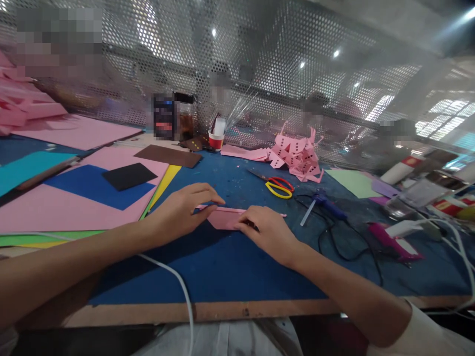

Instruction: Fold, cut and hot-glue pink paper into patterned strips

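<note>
Pale clothing lies nearest the camera, below the front edge of the blue-topped desk. White cable crosses this edge. Both hands work above the desk, near its middle.

Pink piece: located between the hands, with a narrow strip along its far edge. Right hand: thumb and fingers are clamped on the pink piece at its right portion. Left hand: thumb and index finger sit about the left end of the piece; whether they press on it cannot be told.

Containers: red-and-white paper cup stands upright at the back of the desk and holds a white item. Thin clear rods rise at its right; whether they stand in it is unclear. Dark-lidded jar, left of the cup, holds brownish contents. Clear container sits at far right; its contents appear too blurred to identify.

Scissors and a blue glue gun lie beyond the right hand.
</note>
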### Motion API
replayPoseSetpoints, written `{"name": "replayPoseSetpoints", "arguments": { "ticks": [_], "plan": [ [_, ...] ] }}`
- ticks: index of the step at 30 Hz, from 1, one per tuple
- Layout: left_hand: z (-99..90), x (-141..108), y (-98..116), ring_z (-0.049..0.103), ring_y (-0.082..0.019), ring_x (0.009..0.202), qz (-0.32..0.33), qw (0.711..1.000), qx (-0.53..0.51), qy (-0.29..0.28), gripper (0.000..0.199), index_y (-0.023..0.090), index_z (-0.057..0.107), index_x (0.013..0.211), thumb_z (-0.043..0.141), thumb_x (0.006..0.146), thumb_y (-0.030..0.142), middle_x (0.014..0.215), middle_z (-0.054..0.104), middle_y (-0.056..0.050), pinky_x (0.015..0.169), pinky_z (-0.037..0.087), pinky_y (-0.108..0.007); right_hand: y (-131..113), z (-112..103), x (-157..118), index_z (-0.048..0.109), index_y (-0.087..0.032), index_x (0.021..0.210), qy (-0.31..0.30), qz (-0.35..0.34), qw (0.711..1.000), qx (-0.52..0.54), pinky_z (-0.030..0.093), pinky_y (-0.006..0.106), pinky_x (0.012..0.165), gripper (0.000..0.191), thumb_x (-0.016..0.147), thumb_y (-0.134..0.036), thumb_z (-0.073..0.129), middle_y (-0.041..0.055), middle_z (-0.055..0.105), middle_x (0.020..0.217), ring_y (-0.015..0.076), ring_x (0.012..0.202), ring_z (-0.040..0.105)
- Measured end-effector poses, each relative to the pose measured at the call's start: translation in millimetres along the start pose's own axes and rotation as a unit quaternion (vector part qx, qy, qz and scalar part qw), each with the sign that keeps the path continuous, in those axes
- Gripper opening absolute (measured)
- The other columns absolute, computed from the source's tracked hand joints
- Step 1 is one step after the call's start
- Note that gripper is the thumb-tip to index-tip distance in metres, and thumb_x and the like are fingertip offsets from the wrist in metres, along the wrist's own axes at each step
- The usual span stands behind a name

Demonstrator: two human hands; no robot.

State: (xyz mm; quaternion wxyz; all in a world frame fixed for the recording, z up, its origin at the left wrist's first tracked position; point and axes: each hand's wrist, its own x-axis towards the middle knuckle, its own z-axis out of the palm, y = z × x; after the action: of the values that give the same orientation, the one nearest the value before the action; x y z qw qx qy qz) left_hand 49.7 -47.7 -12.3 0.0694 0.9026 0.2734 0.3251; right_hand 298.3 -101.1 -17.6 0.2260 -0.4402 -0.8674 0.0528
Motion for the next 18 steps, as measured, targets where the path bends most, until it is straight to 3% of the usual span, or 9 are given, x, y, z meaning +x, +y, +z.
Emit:
{"name": "replayPoseSetpoints", "arguments": {
  "ticks": [3, 8, 18],
  "plan": [
    [-2.0, -4, 17, 0.065, -0.015, 0.096, 0.079, 0.997, -0.004, -0.003, 0.022, 0.02, 0.066, 0.112, 0.052, 0.097, 0.014, 0.105, 0.07, -0.005, 0.084, 0.05, -0.027, 0, 1, 1, 0.069, -0.02, 0.095, -0.003, 0.042, 0.999, 0.013, 0.041, 0.029, 0.073, 0.006, 0.095, -0.023, 0.065, 0.0018, 0.073, 0.09, 0.0168, 0.083, 0.064],
    [3.5, -9, 28, 0.068, -0.019, 0.104, 0.175, 0.982, 0.057, -0.039, 0.021, 0.018, 0.066, 0.112, 0.057, 0.095, 0.012, 0.11, 0.074, -0.006, 0.09, 0.052, -0.032, -1, 4, 0, 0.063, -0.022, 0.106, 0.011, 0.082, 0.996, 0.039, 0.042, 0.029, 0.074, 0.012, 0.096, -0.03, 0.063, -0.0007, 0.073, 0.09, 0.0157, 0.08, 0.065],
    [14.1, -18, 25, 0.071, -0.021, 0.097, 0.151, 0.978, 0.118, -0.085, 0.022, 0.019, 0.071, 0.111, 0.057, 0.094, 0.018, 0.109, 0.075, -0.007, 0.092, 0.058, -0.036, -1, -3, -8, 0.062, -0.022, 0.109, -0.012, 0.002, 1.0, -0.018, 0.038, 0.035, 0.082, 0.013, 0.101, -0.03, 0.055, 0.0039, 0.07, 0.104, 0.02, 0.095, 0.061]
  ]
}}
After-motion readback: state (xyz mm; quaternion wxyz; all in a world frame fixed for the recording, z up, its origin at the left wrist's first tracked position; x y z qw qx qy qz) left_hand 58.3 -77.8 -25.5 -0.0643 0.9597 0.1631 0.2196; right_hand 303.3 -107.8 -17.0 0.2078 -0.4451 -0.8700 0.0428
